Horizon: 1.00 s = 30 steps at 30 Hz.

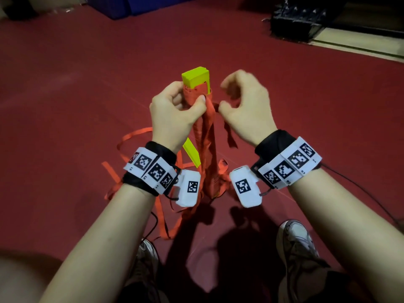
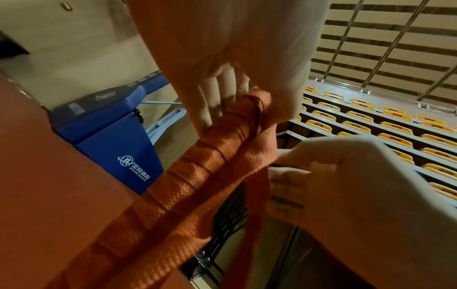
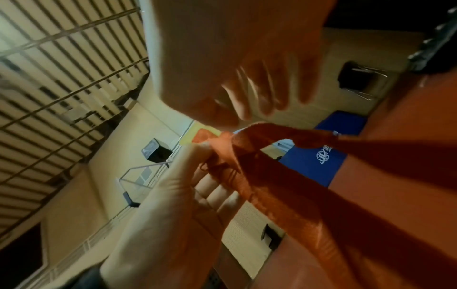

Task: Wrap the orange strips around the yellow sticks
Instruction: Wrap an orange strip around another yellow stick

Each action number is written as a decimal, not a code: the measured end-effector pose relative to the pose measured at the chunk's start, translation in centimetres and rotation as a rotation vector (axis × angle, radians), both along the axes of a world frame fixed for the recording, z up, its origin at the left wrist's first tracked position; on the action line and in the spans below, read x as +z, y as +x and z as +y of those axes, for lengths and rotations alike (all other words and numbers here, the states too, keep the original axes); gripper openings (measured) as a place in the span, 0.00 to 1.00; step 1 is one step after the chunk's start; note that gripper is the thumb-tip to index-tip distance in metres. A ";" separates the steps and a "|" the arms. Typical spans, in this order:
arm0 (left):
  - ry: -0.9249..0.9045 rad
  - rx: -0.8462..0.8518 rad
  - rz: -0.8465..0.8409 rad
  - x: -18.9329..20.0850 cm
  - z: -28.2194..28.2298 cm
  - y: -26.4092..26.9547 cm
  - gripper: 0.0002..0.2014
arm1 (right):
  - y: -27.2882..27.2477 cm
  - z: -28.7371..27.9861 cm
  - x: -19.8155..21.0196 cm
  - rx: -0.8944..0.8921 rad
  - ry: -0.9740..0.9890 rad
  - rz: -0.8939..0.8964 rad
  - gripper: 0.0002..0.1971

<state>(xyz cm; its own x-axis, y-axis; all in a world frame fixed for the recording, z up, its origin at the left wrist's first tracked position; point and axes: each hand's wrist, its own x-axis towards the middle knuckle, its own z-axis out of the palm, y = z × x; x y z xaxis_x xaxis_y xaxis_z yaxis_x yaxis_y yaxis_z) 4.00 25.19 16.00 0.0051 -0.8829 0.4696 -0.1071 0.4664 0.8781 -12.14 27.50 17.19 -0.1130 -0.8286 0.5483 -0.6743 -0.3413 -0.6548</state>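
Left hand (image 1: 175,110) grips wrapped stick (image 1: 196,84) | right hand (image 1: 242,101) beside strip (image 1: 209,119)

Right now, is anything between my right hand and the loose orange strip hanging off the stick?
Nothing visible. The right hand sits just beside the orange strip, with only a small open gap; the left hand holds the wrapped yellow stick on the far side.

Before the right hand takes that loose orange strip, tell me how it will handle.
The orange strip will probably be floppy: it droops from the yellow stick and curls on the floor. It looks thin and woven, so likely light. Its slight sheen hints that it may slip unless kept taut; the left hand pins the wrap with its thumb.
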 end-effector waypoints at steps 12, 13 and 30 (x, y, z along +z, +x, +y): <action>0.048 -0.100 0.030 -0.1 -0.7 0.4 0.12 | 2.7 1.4 -0.9 0.055 0.141 -0.276 0.11; 0.041 -0.101 0.024 -0.1 -0.6 0.3 0.12 | 2.7 1.3 -0.7 0.070 0.178 -0.380 0.10; 0.089 -0.212 0.010 0.2 -1.1 1.8 0.13 | -3.0 0.6 3.4 0.133 0.078 0.087 0.07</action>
<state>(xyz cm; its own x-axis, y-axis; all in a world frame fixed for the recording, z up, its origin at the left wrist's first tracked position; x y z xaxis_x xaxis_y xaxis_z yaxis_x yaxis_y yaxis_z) 5.84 24.08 16.16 -0.1810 -0.9027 0.3903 -0.0059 0.3979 0.9174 -15.10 28.14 20.55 0.0458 -0.8732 0.4851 -0.6816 -0.3823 -0.6238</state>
